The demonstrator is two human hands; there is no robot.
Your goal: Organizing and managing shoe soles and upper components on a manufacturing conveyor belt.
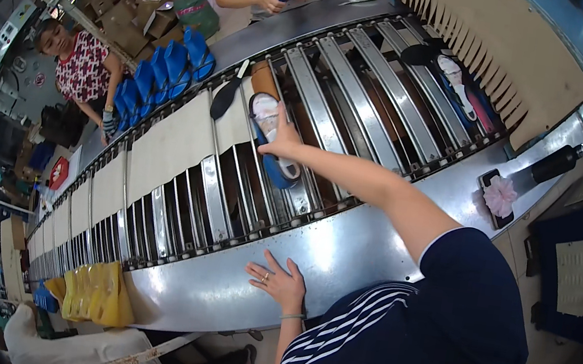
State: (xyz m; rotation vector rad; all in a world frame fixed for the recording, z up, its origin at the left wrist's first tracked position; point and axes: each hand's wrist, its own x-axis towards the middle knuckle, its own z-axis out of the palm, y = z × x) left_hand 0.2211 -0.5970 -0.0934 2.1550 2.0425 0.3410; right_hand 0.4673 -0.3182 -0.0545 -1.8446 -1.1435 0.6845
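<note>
At left, on the near edge, hanging yellow pieces [97, 292]. Farther across, a row of upright blue pieces [165, 75], then cream sheets [177, 147] laid over the bars. Close to the right end of those sheets, a flat black sole [225, 100], lying at a slant.

Just beside that, on the slatted conveyor [377, 90], the blue-and-white shoe [265, 111]. Looks long and narrow, with whitish material mottled pinkish and grey toward the far end, bright blue along the left side and around the near end, and a pale patch with dark edging inside that near end. Right at the far end, an orange-brown piece [266, 79]; joined or separate, impossible to tell. Gripped across the middle by the right hand [283, 138], with thumb reaching over toward the left and fingers pointing up along the right side, partly hidden.

Slightly right and nearer, on the smooth metal ledge [210, 286], the left hand [281, 281], fingers spread, well apart from the shoe.

Well to the right, across the conveyor, a second shoe [455, 78], similarly white inside with blue sides. Beyond, on the ledge, a pink flower-shaped ornament [499, 196].
</note>
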